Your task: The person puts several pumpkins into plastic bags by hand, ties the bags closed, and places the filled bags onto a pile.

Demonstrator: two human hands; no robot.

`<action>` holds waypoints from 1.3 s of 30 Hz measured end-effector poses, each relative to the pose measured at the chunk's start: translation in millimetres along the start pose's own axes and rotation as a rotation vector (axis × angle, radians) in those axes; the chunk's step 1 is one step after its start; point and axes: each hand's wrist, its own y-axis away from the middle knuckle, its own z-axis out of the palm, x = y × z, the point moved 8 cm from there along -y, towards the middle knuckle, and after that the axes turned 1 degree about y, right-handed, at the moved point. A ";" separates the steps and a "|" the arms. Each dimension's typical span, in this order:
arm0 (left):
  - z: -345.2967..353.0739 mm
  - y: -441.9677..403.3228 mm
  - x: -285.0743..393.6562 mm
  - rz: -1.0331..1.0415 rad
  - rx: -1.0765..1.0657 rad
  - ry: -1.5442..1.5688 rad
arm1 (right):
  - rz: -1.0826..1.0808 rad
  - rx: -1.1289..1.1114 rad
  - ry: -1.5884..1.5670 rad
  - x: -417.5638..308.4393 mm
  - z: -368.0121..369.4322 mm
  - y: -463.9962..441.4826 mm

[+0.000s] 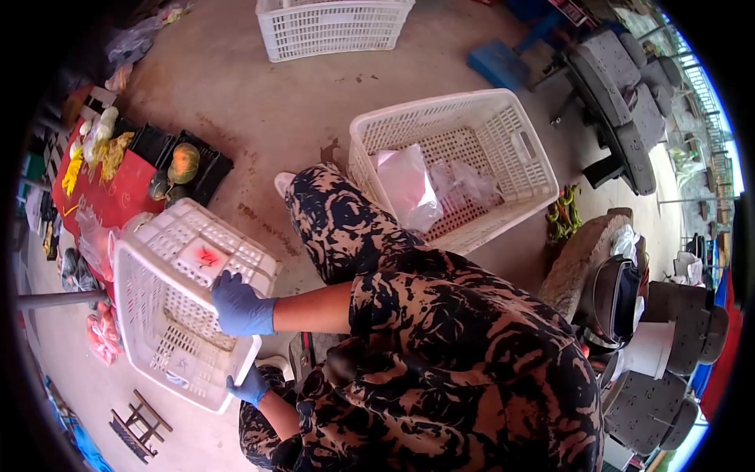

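Observation:
A white plastic crate [185, 295] is tilted beside my legs, its open side turned partly toward the lower left. It has a red mark on one outer wall. My right hand [242, 305], in a blue glove, grips the crate's edge near that mark, with some fingers hidden. Lower down, my left hand [250, 386], also blue-gloved, holds the rim at the crate's near corner. Inside the crate is a small pale scrap. A second white crate [456, 169] stands on the floor beyond my knee, with clear plastic bags [409, 189] in it.
Another white crate [334, 31] stands farther off. Squashes [185, 164] and black crates [208, 177] lie by a red cloth [134, 177] at left. A small wooden stool [141, 425] is at lower left. Green peppers [564, 214], a black bag [613, 303] and grey seats [613, 86] are at right.

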 end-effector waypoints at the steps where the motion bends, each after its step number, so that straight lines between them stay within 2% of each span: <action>1: 10.5 10.4 4.6 0.062 -0.036 -0.018 | -0.069 0.008 -0.005 -6.4 -14.3 5.1; 3: 45.7 49.0 11.0 0.184 -0.103 -0.059 | -0.187 0.066 -0.037 -20.2 -49.5 22.9; 6: 92.5 86.3 37.2 0.291 -0.163 -0.054 | -0.289 0.034 -0.264 -33.9 -99.7 38.6; 9: 168.6 138.3 49.9 0.536 -0.191 -0.243 | -0.353 0.100 -0.453 -30.3 -140.8 51.5; 10: 186.0 151.7 53.5 0.608 -0.203 -0.327 | -0.356 0.212 -0.514 -23.9 -156.3 57.9; 12: 219.4 175.9 35.1 0.605 -0.359 -0.433 | -0.428 0.443 -0.604 -5.5 -183.5 74.4; 13: 233.8 184.1 29.7 0.637 -0.405 -0.465 | -0.450 0.169 -0.749 5.2 -198.5 72.5; 14: 255.1 194.5 21.8 0.664 -0.438 -0.518 | -0.379 0.044 -0.820 21.6 -222.9 78.8; 15: 286.4 209.0 6.3 0.707 -0.451 -0.599 | -0.416 0.147 -0.859 36.3 -250.0 79.0; 16: 305.4 214.8 -10.2 0.622 -0.434 -0.527 | -0.446 0.249 -0.898 50.9 -267.4 79.4; 18: 345.7 218.3 -36.3 0.605 -0.596 -0.582 | -0.564 0.406 -1.029 80.3 -293.2 72.7; 19: 359.2 204.9 -51.3 0.555 -0.622 -0.606 | -0.475 0.326 -1.190 96.6 -306.2 76.9; 20: 377.2 207.2 -68.4 0.511 -0.652 -0.641 | -0.410 0.354 -1.161 114.9 -318.0 79.0; 22: 400.3 201.1 -97.0 0.520 -0.654 -0.686 | -0.339 0.360 -1.238 154.8 -307.0 62.3; 24: 419.1 195.6 -144.0 0.494 -0.672 -0.754 | -0.285 0.461 -1.293 202.2 -293.0 56.8; 25: 430.6 205.3 -169.3 0.547 -0.711 -0.731 | -0.265 0.507 -1.313 224.8 -287.7 53.7; 28: 447.4 185.2 -224.5 0.374 -0.771 -0.860 | -0.034 0.403 -1.458 284.8 -249.0 44.2; 30: 464.8 165.4 -251.4 0.461 -0.860 -0.974 | 0.026 0.486 -1.581 313.9 -226.7 40.3; 34: 495.2 167.3 -305.7 0.387 -0.909 -1.196 | 0.191 0.565 -1.744 340.9 -195.0 47.6; 38: 498.7 141.4 -353.1 0.231 -0.859 -1.293 | 0.182 0.747 -1.825 364.8 -199.6 61.2; 39: 505.4 156.0 -367.7 0.239 -0.917 -1.251 | 0.180 0.739 -1.832 373.0 -199.7 62.6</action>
